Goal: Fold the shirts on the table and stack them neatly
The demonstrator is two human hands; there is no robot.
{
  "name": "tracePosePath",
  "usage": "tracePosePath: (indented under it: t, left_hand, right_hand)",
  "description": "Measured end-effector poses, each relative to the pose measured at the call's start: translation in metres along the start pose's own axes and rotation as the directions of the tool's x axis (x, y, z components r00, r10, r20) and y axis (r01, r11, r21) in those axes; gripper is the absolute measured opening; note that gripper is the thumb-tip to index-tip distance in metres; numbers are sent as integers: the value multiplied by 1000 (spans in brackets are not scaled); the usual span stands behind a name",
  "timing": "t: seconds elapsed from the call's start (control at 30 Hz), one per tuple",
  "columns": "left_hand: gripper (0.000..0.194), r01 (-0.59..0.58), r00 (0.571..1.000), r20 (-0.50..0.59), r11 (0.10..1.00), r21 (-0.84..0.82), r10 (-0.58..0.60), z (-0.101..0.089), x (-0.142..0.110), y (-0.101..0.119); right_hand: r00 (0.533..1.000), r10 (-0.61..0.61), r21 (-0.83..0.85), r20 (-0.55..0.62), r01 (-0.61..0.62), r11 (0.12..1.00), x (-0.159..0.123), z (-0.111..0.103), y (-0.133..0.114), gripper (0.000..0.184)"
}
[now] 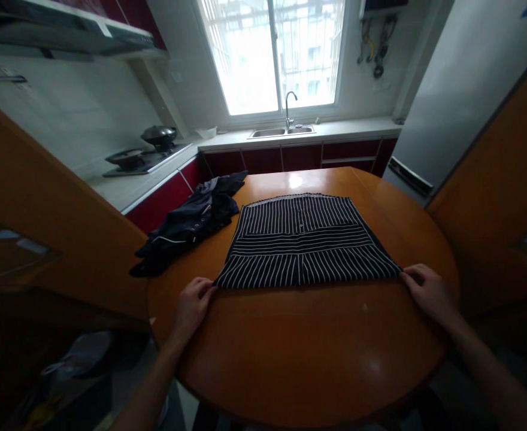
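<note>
Currently, left hand (193,304) and right hand (429,293) pinch corners of the striped garment (272,244) toward opposite edges of the counter (308,347). Uneven pulling could skew or crease it.

Bright window (251,57), pale walls (173,36), dark red cabinets (263,160), white countertop (357,126)

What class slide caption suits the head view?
Left hand and right hand hold a striped garment by its near corners on a table.
</note>
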State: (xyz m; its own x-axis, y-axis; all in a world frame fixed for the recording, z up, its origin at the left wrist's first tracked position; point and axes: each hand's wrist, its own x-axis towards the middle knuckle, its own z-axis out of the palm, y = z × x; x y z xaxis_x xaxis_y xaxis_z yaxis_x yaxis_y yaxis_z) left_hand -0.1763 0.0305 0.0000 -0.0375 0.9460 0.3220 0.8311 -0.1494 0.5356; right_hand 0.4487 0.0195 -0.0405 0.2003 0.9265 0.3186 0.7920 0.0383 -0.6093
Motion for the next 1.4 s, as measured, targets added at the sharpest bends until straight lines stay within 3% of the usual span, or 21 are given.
tracePosePath:
  t: [0.2,0.3,0.37,0.43,0.47,0.53,0.67,0.77,0.83,0.93,1.03,1.1,1.23,1.4]
  left_hand:
    - [29,10,1000,3,1000,24,-10,-8,-14,-7]
    - [33,-2,996,93,998,68,-5,-16,-20,-16]
    - [48,-6,992,127,994,110,-8,-22,-16,-13]
    - [64,-18,996,89,989,145,5,-20,-6,5]
    - [65,-35,998,59,986,160,26,-15,2,21]
    - [59,-154,983,120,981,119,140,8,21,65]
    - [54,-410,860,368,908,85,354,84,62,151]
    - [54,-436,815,485,887,151,318,126,91,170]
    - [57,-367,824,523,908,204,216,130,110,155]
    - [60,-238,875,473,941,238,101,106,137,101]
    - [59,-114,927,374,977,180,39,69,159,41]
    - [61,-28,929,370,1000,8,23,51,166,13]
    - [61,100,915,404,972,-215,-4,46,168,-8]
    - [47,98,911,413,970,-224,4,55,171,-8]
  right_hand:
    - [1000,-15,-25,26,15,1000,-14,-5,3,25]
    - [997,-16,-135,80,26,990,-18,-10,8,32]
    - [1000,6,-227,29,1,974,-13,-13,1,44]
    - [998,-28,-251,-61,12,968,-2,-10,-21,57]
    - [994,-74,-227,-82,54,972,5,-4,-38,60]
    - [978,-210,-132,-10,206,969,19,17,-82,59]
    - [878,-401,-63,261,430,901,39,84,-169,56]
    - [831,-342,-121,438,432,894,56,120,-194,58]
    - [825,-246,-172,508,378,910,76,125,-183,60]
    - [856,-122,-213,502,260,942,114,108,-138,53]
    - [888,-162,-98,430,225,970,149,86,-85,43]
    - [895,-203,2,396,220,975,162,78,-59,37]
    - [909,-227,143,349,188,972,169,79,-33,28]
    - [935,-153,172,320,101,980,167,79,-28,23]
